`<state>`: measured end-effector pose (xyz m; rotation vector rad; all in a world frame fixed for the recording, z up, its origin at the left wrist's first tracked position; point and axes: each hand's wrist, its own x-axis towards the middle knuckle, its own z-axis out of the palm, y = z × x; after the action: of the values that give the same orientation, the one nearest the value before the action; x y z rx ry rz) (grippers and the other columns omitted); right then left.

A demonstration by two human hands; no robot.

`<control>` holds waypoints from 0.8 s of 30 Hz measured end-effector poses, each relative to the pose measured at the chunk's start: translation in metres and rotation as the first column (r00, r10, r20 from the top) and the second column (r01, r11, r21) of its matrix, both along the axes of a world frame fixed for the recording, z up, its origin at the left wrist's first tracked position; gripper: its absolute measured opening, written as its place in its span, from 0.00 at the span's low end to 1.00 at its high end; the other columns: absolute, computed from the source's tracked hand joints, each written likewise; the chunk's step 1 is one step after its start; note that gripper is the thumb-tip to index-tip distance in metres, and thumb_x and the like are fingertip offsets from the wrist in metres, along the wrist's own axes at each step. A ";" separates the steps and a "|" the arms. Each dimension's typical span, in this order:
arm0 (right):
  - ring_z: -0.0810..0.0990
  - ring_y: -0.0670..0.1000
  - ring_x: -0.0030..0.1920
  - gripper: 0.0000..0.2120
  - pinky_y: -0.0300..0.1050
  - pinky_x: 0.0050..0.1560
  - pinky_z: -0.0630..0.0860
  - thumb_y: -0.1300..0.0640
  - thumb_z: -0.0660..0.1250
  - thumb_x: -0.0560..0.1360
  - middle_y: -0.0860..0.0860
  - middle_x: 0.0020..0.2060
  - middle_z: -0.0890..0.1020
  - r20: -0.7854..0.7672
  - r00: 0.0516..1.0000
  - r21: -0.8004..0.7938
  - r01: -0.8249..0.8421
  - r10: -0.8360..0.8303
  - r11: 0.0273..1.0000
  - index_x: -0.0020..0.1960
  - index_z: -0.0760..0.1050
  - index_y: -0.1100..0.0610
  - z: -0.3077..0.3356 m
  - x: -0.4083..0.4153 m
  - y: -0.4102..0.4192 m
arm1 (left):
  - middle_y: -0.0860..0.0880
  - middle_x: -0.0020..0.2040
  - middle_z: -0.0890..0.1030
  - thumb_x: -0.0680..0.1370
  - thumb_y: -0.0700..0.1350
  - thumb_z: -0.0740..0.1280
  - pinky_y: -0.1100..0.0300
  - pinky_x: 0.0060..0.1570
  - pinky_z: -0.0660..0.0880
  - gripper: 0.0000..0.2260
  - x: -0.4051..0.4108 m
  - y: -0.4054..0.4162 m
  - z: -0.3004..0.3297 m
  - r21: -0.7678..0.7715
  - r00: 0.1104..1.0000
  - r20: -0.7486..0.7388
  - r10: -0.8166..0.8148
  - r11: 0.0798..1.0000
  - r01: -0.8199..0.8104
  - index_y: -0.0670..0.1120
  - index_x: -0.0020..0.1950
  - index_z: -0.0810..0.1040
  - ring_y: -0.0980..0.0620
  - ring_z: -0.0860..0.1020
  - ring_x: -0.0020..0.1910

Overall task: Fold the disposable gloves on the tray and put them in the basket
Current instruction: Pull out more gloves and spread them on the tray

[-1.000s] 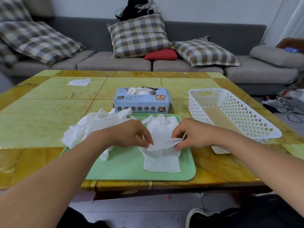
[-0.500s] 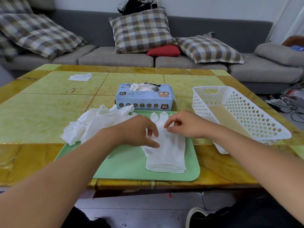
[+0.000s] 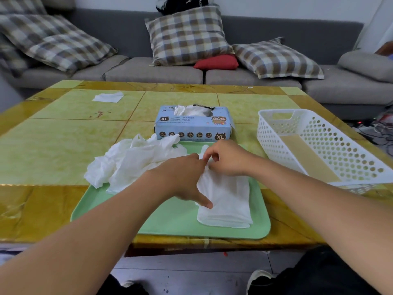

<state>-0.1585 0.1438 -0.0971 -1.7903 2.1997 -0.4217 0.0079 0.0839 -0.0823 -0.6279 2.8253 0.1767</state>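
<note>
Two hands meet at frame centre on one glove (image 3: 225, 199) lying on the green tray (image 3: 170, 222): your right hand (image 3: 227, 159) pinches its far end, and your left hand (image 3: 182, 177) has the thumb pressed on its near left edge. That thin film could slip and spring open. The crumpled glove pile (image 3: 131, 165) waits left; the basket (image 3: 319, 145) sits right on the tabletop (image 3: 53, 150).
</note>
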 end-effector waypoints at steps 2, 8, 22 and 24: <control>0.78 0.50 0.44 0.13 0.40 0.38 0.67 0.58 0.69 0.75 0.46 0.41 0.79 -0.004 0.994 -0.010 0.107 -0.107 0.994 0.58 0.79 0.55 -0.002 -0.006 -0.006 | 0.51 0.58 0.72 0.65 0.71 0.73 0.50 0.56 0.75 0.39 0.000 0.000 0.000 -0.011 1.000 0.021 0.014 1.000 -0.014 0.47 0.66 0.71 0.48 0.75 0.56; 0.81 0.52 0.49 0.21 0.35 0.40 0.72 0.63 0.70 0.74 0.51 0.46 0.84 0.144 0.948 -0.138 0.302 -0.282 0.943 0.67 0.77 0.54 0.014 -0.027 0.008 | 0.51 0.55 0.72 0.64 0.73 0.72 0.50 0.56 0.75 0.38 -0.001 -0.003 0.000 -0.018 0.999 0.035 0.017 1.000 -0.016 0.47 0.62 0.73 0.48 0.75 0.53; 0.79 0.55 0.55 0.24 0.47 0.53 0.77 0.53 0.72 0.74 0.52 0.53 0.80 -0.107 0.959 0.135 0.275 -0.262 0.952 0.67 0.75 0.60 0.011 -0.035 0.029 | 0.56 0.68 0.65 0.63 0.71 0.75 0.48 0.65 0.73 0.48 -0.012 0.001 -0.009 0.128 0.995 0.057 -0.078 0.989 0.070 0.50 0.77 0.63 0.50 0.70 0.65; 0.77 0.57 0.62 0.26 0.50 0.59 0.76 0.51 0.71 0.75 0.55 0.63 0.78 -0.111 0.951 0.130 0.303 -0.290 0.944 0.69 0.72 0.59 0.007 -0.036 0.027 | 0.57 0.71 0.63 0.64 0.71 0.75 0.48 0.66 0.71 0.50 -0.011 0.000 -0.009 0.133 0.995 0.064 -0.079 0.989 0.070 0.51 0.78 0.61 0.51 0.68 0.67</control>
<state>-0.1947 0.1713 -0.0899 -1.4334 2.5031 -0.2348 -0.0033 0.0837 -0.0912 -0.4893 2.7385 0.3166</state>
